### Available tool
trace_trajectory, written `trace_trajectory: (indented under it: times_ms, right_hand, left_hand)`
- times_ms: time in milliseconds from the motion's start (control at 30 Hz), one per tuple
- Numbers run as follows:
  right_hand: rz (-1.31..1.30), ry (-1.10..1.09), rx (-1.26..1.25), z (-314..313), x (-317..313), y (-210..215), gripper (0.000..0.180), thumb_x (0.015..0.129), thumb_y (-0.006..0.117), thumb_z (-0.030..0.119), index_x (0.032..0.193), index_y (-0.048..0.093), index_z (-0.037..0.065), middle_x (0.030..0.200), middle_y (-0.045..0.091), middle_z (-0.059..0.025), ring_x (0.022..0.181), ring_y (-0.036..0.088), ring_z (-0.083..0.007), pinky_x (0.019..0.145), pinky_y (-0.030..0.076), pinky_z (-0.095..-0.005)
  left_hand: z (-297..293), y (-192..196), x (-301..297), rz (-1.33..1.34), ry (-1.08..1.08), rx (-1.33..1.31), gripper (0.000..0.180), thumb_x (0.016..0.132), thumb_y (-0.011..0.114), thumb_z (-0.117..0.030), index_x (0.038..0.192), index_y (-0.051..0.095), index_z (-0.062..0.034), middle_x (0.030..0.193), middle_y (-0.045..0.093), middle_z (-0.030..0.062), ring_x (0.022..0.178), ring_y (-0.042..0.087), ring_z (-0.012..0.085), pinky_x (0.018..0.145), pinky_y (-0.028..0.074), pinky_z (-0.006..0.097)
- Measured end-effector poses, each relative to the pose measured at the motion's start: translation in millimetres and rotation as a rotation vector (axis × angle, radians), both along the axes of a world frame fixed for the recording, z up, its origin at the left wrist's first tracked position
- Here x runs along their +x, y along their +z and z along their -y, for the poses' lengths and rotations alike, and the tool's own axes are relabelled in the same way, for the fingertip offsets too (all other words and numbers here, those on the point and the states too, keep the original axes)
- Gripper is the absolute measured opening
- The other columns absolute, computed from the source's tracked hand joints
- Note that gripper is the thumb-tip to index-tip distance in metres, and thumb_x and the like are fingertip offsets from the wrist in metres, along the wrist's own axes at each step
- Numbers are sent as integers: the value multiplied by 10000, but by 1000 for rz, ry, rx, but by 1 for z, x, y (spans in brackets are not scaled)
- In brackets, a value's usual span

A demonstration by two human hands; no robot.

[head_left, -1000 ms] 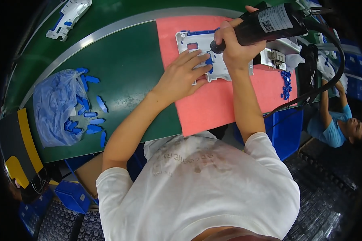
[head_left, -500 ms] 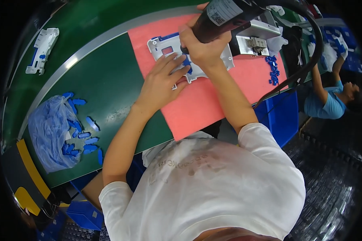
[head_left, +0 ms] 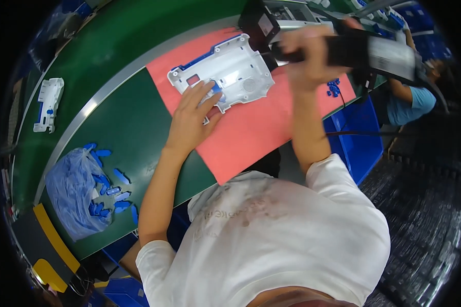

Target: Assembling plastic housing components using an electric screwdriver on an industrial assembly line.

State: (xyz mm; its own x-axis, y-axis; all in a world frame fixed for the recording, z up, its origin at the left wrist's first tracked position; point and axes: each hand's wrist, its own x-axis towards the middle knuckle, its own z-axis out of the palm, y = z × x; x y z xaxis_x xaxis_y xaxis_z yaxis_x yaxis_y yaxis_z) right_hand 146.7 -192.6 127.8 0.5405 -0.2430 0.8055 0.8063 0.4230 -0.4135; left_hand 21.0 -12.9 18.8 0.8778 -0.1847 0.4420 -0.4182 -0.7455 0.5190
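White plastic housing (head_left: 229,71) lies flat on a salmon-pink mat (head_left: 261,128), long axis running lower-left to upper-right. Left hand (head_left: 192,115) rests palm-down on its near edge, fingers spread and pressing, nothing enclosed. Right hand (head_left: 307,56), blurred, has its grip wrapped tight round a black power screwdriver (head_left: 363,48) raised just right of the housing, lying roughly level. Small blue parts (head_left: 334,88) sit behind that forearm. Further left on the green desk (head_left: 118,117): plastic bag (head_left: 71,192) of blue pieces, another white housing (head_left: 47,104).
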Motion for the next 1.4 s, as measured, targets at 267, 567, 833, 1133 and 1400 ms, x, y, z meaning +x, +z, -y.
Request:
trace_trajectory:
  times_ms: [267, 567, 833, 1133, 1400]
  right_hand:
    - [-68, -182, -195, 95, 50, 2, 535, 788, 571, -128, 1274, 364, -49, 611, 579, -81, 478, 547, -162, 503, 484, -326]
    - [-245, -166, -504, 93, 41, -19, 510, 776, 573, -140, 1251, 400, -68, 612, 581, -79, 481, 545, -150, 508, 476, -283]
    - [-186, 181, -286, -1, -5, -28, 604, 795, 557, -121, 1323, 276, -36, 643, 584, -101, 470, 539, -166, 491, 492, -323]
    - [-234, 293, -340, -32, -11, -57, 610, 784, 540, -143, 1318, 267, -30, 618, 563, -84, 464, 534, -147, 491, 495, -307]
    - [-283, 303, -344, -38, -11, -65, 606, 761, 536, -165, 1305, 303, -30, 632, 565, -77, 469, 541, -147, 489, 500, -308]
  left_hand:
    - [8, 11, 7, -16, 4, 12, 400, 687, 773, -98, 1080, 697, -78, 1280, 596, 104, 1226, 532, 324, 1056, 412, 451]
    - [4, 6, 6, -27, 14, 31, 395, 686, 771, -121, 1072, 700, -77, 1270, 603, 101, 1221, 537, 319, 1050, 419, 450]
    - [2, 1, 11, 10, -3, 13, 385, 698, 769, -158, 1071, 696, -95, 1270, 597, 84, 1208, 543, 312, 1029, 433, 443]
    - [2, 1, 9, -4, 10, 8, 349, 691, 759, -176, 1024, 709, -82, 1235, 602, 70, 1174, 551, 300, 1010, 446, 439]
    - [2, 0, 9, -16, 18, 10, 334, 705, 749, -194, 1021, 712, -91, 1232, 602, 63, 1184, 549, 285, 1011, 445, 441]
